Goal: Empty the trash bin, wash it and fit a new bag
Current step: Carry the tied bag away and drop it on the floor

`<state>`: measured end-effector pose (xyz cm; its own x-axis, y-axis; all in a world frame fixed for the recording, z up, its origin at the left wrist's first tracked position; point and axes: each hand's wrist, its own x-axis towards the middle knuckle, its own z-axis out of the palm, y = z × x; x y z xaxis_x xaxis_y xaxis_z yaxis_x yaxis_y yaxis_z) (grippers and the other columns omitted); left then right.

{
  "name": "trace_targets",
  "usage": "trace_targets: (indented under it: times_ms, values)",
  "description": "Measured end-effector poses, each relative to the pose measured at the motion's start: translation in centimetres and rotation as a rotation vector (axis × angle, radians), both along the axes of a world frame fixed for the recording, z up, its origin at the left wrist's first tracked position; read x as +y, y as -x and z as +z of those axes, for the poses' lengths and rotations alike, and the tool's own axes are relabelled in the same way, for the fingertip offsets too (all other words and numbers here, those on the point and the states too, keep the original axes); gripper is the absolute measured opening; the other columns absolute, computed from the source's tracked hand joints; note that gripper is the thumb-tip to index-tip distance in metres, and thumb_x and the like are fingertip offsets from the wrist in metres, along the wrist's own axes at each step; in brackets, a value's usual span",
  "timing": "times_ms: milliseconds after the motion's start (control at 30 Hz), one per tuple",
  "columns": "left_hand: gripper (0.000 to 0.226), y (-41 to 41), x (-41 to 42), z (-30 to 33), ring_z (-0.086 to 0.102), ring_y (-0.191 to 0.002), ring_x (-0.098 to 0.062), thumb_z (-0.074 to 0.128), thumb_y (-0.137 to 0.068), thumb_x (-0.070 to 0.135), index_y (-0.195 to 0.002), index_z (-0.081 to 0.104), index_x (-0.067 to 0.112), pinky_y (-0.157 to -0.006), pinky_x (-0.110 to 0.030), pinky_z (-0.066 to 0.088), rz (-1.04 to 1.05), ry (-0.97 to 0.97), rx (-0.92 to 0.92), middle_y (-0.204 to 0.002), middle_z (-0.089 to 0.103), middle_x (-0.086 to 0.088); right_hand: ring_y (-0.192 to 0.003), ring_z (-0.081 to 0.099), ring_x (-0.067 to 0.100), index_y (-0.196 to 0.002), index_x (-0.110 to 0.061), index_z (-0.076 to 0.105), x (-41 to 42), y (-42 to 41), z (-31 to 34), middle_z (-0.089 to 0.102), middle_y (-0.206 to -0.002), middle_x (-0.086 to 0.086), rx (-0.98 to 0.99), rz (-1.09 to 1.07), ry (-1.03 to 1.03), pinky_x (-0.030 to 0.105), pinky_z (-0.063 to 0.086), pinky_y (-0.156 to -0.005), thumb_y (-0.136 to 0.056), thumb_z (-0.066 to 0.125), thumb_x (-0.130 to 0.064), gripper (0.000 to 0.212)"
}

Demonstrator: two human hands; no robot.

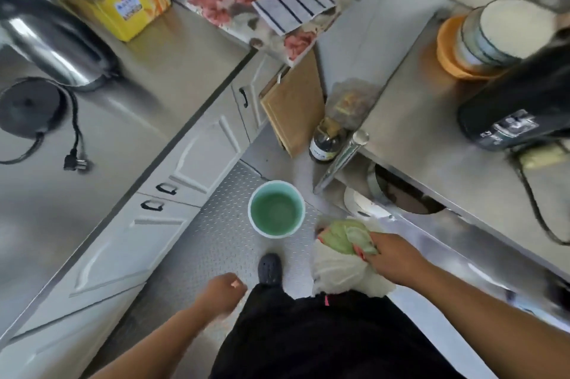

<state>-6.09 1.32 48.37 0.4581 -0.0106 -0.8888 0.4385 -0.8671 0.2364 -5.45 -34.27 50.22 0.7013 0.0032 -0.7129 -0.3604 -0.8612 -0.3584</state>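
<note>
Right-side, bag [342, 267] under fingers [368, 250].

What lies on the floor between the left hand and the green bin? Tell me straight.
In the head view, only a dark shoe on the metal tread-plate floor sits between the left hand and the green bin; the rest is bare.

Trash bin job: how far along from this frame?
Done: the green trash bin stands on the floor with no bag in it; its inside looks bare. In hand: the right hand grips the bunched neck of the full trash bag, lifted clear of the bin; the left hand is curled and holds nothing. Left: discarding the bag, washing the bin, fitting a new bag; none of that shows yet.
</note>
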Motion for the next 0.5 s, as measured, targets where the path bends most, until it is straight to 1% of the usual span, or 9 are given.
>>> trace_targets:
  times_ms: [33,100,133,200,267,333,367,400,500]
  values:
    - [0.028,-0.6,0.8,-0.2,0.066,-0.106,-0.028,0.053,-0.099,0.027,-0.115,0.066,0.007,-0.097,-0.040,0.052,-0.043,-0.006,-0.003,-0.118,0.068,-0.013,-0.101,0.062,0.018,-0.113,-0.033,0.066,-0.1,1.2,0.0,0.069,-0.112,-0.005,0.002,-0.058,0.017,0.027,0.044,-0.079,-0.096,0.047,-0.052,0.032]
    - [0.029,-1.8,2.7,-0.5,0.064,-0.110,-0.029,0.052,-0.100,0.026,-0.117,0.064,0.005,-0.098,-0.038,0.051,-0.132,-0.043,0.003,-0.122,0.066,-0.015,-0.101,0.062,0.021,-0.116,-0.027,0.065,-0.3,3.4,0.0,0.069,-0.115,0.000,0.012,-0.191,0.056,0.029,0.046,-0.080,-0.096,0.046,-0.053,0.038]
    - [0.029,-2.4,3.6,-0.6,0.063,-0.112,-0.030,0.052,-0.101,0.026,-0.118,0.064,0.005,-0.098,-0.036,0.051,-0.175,-0.085,-0.002,-0.123,0.066,-0.015,-0.097,0.063,0.021,-0.114,-0.025,0.066,-0.4,4.6,0.1,0.069,-0.112,0.002,0.023,-0.273,0.063,0.030,0.047,-0.079,-0.096,0.045,-0.054,0.040]
    - [0.028,-3.8,5.1,-0.5,0.064,-0.112,-0.033,0.053,-0.100,0.026,-0.116,0.064,0.005,-0.093,-0.036,0.051,-0.224,-0.156,-0.015,-0.121,0.067,-0.018,-0.084,0.064,0.020,-0.099,-0.021,0.066,-0.6,7.3,0.3,0.070,-0.099,0.004,0.037,-0.468,0.035,0.032,0.052,-0.077,-0.096,0.045,-0.056,0.040]
    - [0.027,-5.1,5.4,-0.3,0.065,-0.110,-0.033,0.054,-0.099,0.026,-0.113,0.065,0.006,-0.091,-0.033,0.051,-0.280,-0.204,-0.045,-0.119,0.068,-0.018,-0.067,0.062,0.020,-0.083,-0.016,0.064,-0.8,10.1,0.5,0.070,-0.085,0.008,0.036,-0.748,-0.068,0.033,0.053,-0.071,-0.095,0.051,-0.051,0.039]
    - [0.028,-6.1,4.3,0.1,0.063,-0.114,-0.031,0.053,-0.099,0.026,-0.116,0.065,0.006,-0.092,-0.029,0.047,-0.365,-0.221,-0.066,-0.124,0.067,-0.015,-0.056,0.059,0.019,-0.084,-0.008,0.067,-1.3,13.0,1.0,0.069,-0.079,0.011,0.044,-1.012,-0.175,0.031,0.053,-0.060,-0.093,0.058,-0.046,0.040]
    - [0.029,-6.4,3.2,0.3,0.063,-0.114,-0.030,0.053,-0.100,0.025,-0.116,0.065,0.005,-0.091,-0.028,0.046,-0.415,-0.219,-0.077,-0.125,0.066,-0.015,-0.056,0.059,0.019,-0.087,-0.005,0.067,-1.7,14.5,1.3,0.069,-0.080,0.011,0.042,-1.092,-0.198,0.029,0.053,-0.057,-0.093,0.059,-0.046,0.042]
    - [0.028,-6.6,1.7,0.5,0.064,-0.112,-0.030,0.053,-0.099,0.024,-0.115,0.066,0.005,-0.088,-0.029,0.047,-0.456,-0.209,-0.080,-0.123,0.067,-0.016,-0.056,0.060,0.019,-0.090,-0.004,0.067,-2.1,16.0,1.5,0.070,-0.082,0.013,0.034,-1.147,-0.206,0.029,0.053,-0.056,-0.093,0.059,-0.046,0.043]
    - [0.025,-6.6,-3.9,1.0,0.066,-0.097,-0.031,0.055,-0.097,0.018,-0.108,0.067,-0.001,-0.068,-0.031,0.045,-0.560,-0.155,-0.077,-0.114,0.069,-0.023,-0.052,0.059,0.020,-0.092,-0.002,0.067,-3.4,21.0,2.1,0.072,-0.089,0.022,-0.004,-1.282,-0.214,0.031,0.049,-0.058,-0.094,0.056,-0.046,0.046]
